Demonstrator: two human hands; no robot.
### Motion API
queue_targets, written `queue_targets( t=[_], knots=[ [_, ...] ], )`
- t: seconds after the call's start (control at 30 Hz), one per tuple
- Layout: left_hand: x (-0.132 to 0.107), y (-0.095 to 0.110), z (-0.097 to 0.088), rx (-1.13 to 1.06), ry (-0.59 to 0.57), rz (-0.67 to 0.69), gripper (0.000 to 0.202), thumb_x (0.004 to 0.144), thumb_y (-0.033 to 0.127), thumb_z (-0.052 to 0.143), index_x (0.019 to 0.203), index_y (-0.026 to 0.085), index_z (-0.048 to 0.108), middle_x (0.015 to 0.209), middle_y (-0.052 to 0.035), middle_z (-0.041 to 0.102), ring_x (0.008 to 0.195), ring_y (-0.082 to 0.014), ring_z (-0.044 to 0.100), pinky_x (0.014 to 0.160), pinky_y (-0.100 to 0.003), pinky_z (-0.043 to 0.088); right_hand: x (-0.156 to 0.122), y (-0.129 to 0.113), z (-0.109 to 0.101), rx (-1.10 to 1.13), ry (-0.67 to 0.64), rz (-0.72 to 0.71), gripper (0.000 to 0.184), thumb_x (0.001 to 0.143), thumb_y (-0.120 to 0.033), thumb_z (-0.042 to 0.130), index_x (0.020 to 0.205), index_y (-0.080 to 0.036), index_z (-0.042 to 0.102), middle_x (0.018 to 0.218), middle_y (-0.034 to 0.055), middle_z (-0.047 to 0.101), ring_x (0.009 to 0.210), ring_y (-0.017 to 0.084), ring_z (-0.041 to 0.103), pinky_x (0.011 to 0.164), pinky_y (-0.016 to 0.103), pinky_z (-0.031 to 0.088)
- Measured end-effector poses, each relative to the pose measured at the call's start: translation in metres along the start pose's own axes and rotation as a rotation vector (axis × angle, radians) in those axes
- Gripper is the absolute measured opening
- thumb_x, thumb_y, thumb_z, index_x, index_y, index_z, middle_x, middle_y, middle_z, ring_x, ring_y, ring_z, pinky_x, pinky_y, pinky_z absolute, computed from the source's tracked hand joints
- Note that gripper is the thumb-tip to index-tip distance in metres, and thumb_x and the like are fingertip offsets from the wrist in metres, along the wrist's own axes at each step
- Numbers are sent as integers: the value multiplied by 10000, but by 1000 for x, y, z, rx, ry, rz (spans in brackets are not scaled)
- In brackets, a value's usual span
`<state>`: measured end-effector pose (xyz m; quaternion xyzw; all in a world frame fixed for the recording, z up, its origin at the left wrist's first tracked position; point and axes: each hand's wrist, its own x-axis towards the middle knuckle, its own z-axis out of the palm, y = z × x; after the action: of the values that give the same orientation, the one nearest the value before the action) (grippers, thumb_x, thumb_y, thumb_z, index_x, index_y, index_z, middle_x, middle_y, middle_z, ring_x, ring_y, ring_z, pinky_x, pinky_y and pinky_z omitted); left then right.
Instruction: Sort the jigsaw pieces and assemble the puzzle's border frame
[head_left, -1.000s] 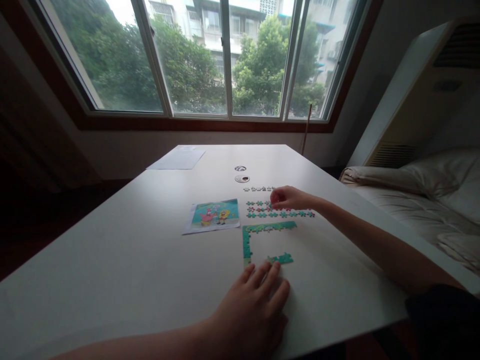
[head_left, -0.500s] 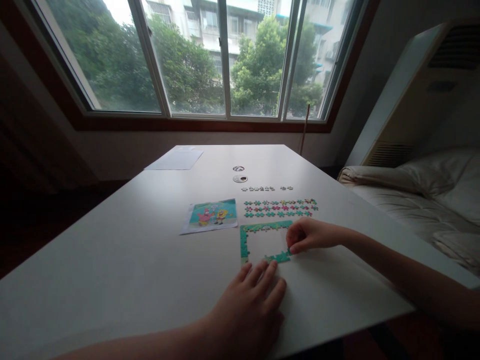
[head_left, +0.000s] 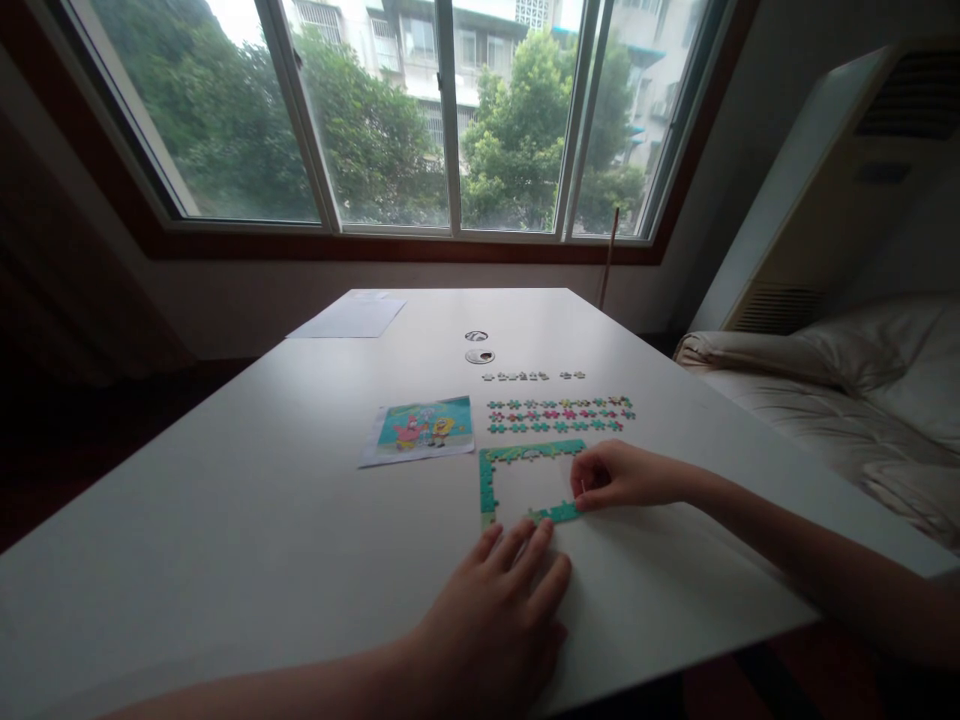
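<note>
A jigsaw puzzle border [head_left: 487, 485], mostly green, lies on the white table and frames a bare middle. My left hand [head_left: 501, 610] rests palm down with its fingers spread, the fingertips touching the border's near edge. At the border's right side, my right hand [head_left: 619, 474] is closed in a pinch. A thin pale edge shows between thumb and fingers, seemingly a puzzle piece [head_left: 583, 487] held on its side; the fingers hide most of it. That hand also covers part of the border's right side.
Loose puzzle pieces [head_left: 559, 414] lie in rows beyond the border, with paler pieces [head_left: 517, 377] farther off. A cartoon picture sheet [head_left: 424, 428] lies to the left. Two round items [head_left: 480, 356] and white paper [head_left: 349, 317] are toward the far end of the table [head_left: 262, 500].
My right hand has shifted slightly, and a pale edge now shows in its pinch. A piece jutting up at the border's lower right no longer shows there. My left hand stays put.
</note>
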<state>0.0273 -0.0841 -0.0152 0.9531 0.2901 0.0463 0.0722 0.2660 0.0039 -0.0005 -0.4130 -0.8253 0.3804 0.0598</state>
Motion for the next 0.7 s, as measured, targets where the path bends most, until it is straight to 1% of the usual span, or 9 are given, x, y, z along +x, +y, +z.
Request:
queue_targets(
  t=[0.17, 0.23, 0.37, 0.47, 0.6, 0.7],
  knots=[
    [1, 1, -8, 2, -27, 10, 406, 886, 324, 375, 1267, 183, 363, 1373, -122, 344, 1212, -312, 352, 969, -494, 320, -2, -6, 2, -166, 89, -38, 251, 709, -398, 628, 741, -148, 635, 632, -7, 520, 579, 92, 455, 520, 195, 335],
    [1, 1, -9, 3, -25, 13, 404, 888, 324, 369, 1266, 183, 363, 1372, -121, 346, 1214, -310, 351, 971, -489, 321, -2, -6, 1, -187, 95, -59, 250, 712, -396, 627, 734, -147, 631, 661, 1, 527, 608, 98, 465, 543, 198, 349],
    [0, 1, -6, 38, -9, 16, 401, 878, 320, 388, 1253, 177, 373, 1384, -132, 323, 1219, -314, 342, 967, -484, 326, -5, 1, -9, -177, 8, -106, 251, 763, -390, 575, 790, -145, 620, 676, 0, 524, 606, 92, 460, 547, 195, 357],
    [-1, -1, 0, 89, 36, 14, 399, 879, 357, 392, 1242, 193, 385, 1393, -135, 301, 1232, -323, 317, 961, -485, 327, -8, 8, -17, -176, -61, -117, 267, 750, -400, 591, 807, -140, 608, 677, -5, 515, 609, 89, 454, 549, 193, 360],
    [-3, -2, 11, 147, 107, -64, 430, 867, 406, 400, 1243, 196, 397, 1324, -166, 386, 1193, -351, 360, 922, -498, 354, -9, 13, -19, -181, -84, -119, 259, 740, -393, 604, 809, -143, 603, 671, -13, 500, 604, 87, 450, 546, 192, 356],
    [-3, -3, 16, 161, 122, -58, 437, 866, 407, 396, 1246, 192, 396, 1274, -172, 438, 1163, -350, 395, 905, -498, 369, -8, 12, -18, -197, -75, -129, 210, 768, -353, 574, 802, -147, 602, 670, -14, 499, 601, 86, 453, 542, 191, 350]
  ],
)
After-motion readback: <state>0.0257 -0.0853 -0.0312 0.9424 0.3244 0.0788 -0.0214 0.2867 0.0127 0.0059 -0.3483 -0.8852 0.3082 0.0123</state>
